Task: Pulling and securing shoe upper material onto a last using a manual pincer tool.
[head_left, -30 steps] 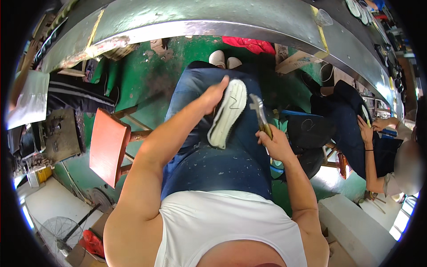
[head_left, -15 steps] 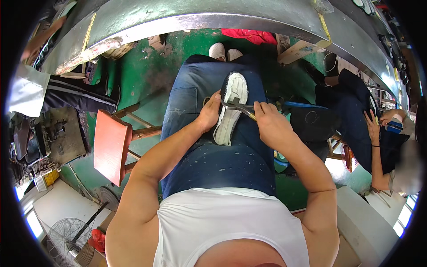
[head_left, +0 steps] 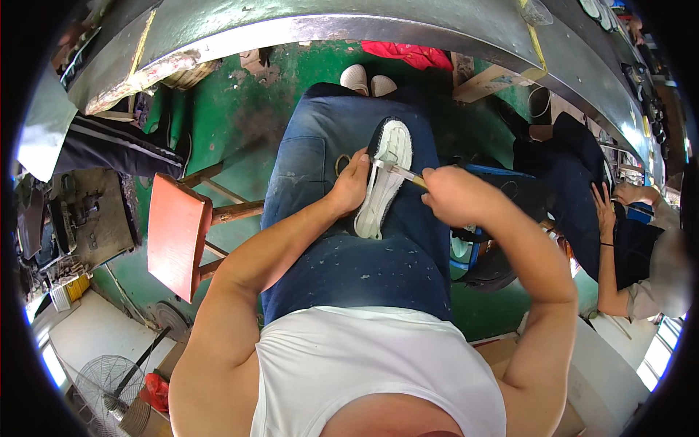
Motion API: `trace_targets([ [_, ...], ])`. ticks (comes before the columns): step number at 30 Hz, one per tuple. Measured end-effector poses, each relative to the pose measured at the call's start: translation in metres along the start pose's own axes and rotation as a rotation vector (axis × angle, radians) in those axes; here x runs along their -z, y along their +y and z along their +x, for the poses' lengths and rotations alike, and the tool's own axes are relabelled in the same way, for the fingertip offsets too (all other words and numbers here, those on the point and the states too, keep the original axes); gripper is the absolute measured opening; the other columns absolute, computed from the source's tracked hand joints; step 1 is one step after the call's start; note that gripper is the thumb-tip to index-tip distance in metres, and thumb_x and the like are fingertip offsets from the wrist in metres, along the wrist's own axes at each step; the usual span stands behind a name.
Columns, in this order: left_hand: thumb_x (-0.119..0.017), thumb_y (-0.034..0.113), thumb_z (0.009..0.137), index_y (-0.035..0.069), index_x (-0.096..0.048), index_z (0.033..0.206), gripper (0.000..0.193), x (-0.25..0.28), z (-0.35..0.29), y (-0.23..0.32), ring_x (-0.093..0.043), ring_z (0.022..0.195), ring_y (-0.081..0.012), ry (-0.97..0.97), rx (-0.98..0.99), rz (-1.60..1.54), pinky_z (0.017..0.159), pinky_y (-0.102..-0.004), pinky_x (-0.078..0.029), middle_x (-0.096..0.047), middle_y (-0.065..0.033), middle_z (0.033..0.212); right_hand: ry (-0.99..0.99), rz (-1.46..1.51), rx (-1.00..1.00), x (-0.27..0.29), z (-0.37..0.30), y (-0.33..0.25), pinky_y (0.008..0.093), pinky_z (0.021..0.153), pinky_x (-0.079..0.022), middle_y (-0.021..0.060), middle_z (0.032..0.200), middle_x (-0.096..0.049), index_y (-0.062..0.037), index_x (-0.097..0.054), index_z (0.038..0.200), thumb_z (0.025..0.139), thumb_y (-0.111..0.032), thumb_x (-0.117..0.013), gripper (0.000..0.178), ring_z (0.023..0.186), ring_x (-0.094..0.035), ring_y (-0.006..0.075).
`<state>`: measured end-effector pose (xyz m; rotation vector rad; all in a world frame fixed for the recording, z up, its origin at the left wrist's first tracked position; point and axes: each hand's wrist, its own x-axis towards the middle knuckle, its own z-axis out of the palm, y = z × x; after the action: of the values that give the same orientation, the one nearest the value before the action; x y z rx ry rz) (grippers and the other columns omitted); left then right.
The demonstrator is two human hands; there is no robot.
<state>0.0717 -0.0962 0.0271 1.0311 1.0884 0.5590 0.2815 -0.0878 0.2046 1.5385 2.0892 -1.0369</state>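
Observation:
A shoe [head_left: 381,197] with dark sides lies sole up on my thighs, its whitish underside facing me and its toe pointing away. My left hand [head_left: 352,183] grips its left side near the middle, thumb along the edge. In my right fist [head_left: 455,195] is the yellowish handle of a metal-headed, pincers-like hand tool [head_left: 405,174]. Its head rests over or just above the middle of the underside; whether it touches, I cannot tell. My fingers hide the handle's end.
A metal-edged bench [head_left: 313,33] curves across the far side. On the left stands a reddish-seated stool [head_left: 177,237], with a wire fan [head_left: 109,386] nearer. Another person's hand [head_left: 604,213] works at the right. Red cloth [head_left: 408,54] lies under the bench.
My right hand has shifted right and turned over the handle, its elbow swinging outward. The tool's head has turned and moved slightly right. The shoe and left hand have shifted slightly right.

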Motion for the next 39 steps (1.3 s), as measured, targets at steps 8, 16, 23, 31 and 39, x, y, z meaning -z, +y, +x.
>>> trace_targets([
  [8,-0.022,0.035,0.112,-0.002,-0.033,0.15,0.054,0.004,-0.01,-0.007,-0.049,0.127,-0.022,0.073,0.034,0.036,0.112,-0.0325,-0.036,-0.051,-0.0154,0.137,-0.22,0.027,0.02,0.0,0.023,0.008,0.0484,0.081,-0.053,0.026,0.094,-0.069,0.0044,-0.067,0.096,0.095,-0.026,-0.06,0.031,0.092,-0.066,0.0433],
  [16,-0.059,0.047,0.099,-0.003,-0.018,0.156,0.086,0.013,0.003,0.019,-0.041,0.138,-0.0259,-0.053,0.153,-0.389,0.115,-0.0353,-0.034,-0.041,-0.0183,0.151,0.223,0.551,-0.113,-0.102,0.022,0.005,0.0501,0.08,-0.05,0.0253,0.092,-0.067,0.0009,-0.063,0.101,0.093,-0.03,-0.063,0.032,0.091,-0.064,0.0454],
  [23,-0.07,0.034,0.095,0.005,-0.035,0.152,0.074,-0.004,0.012,0.035,-0.056,0.122,-0.0216,0.023,0.146,-0.26,0.104,-0.0342,-0.045,-0.058,-0.0137,0.135,-0.158,1.479,-0.101,-0.119,0.026,0.05,0.0235,0.05,-0.047,0.0064,0.089,-0.068,0.002,-0.062,0.116,0.098,-0.016,-0.06,0.025,0.08,-0.066,0.0116],
  [31,-0.071,0.027,0.092,0.0,-0.04,0.147,0.069,-0.014,0.019,0.042,-0.061,0.112,-0.0225,0.089,0.217,0.006,0.098,-0.0342,-0.049,-0.062,-0.0159,0.126,-0.027,1.086,-0.121,-0.048,0.003,0.058,0.0288,0.054,-0.051,0.0097,0.093,-0.069,0.0024,-0.061,0.113,0.103,-0.026,-0.052,0.031,0.082,-0.069,0.0174],
  [39,-0.073,0.032,0.085,-0.003,-0.043,0.143,0.074,-0.01,0.013,0.048,-0.062,0.117,-0.0293,0.143,0.231,0.202,0.101,-0.0354,-0.048,-0.062,-0.0235,0.128,0.308,0.416,0.029,-0.053,0.035,0.053,0.0523,0.077,-0.049,0.028,0.087,-0.066,0.0037,-0.06,0.098,0.103,-0.039,-0.047,0.045,0.087,-0.062,0.0493],
])
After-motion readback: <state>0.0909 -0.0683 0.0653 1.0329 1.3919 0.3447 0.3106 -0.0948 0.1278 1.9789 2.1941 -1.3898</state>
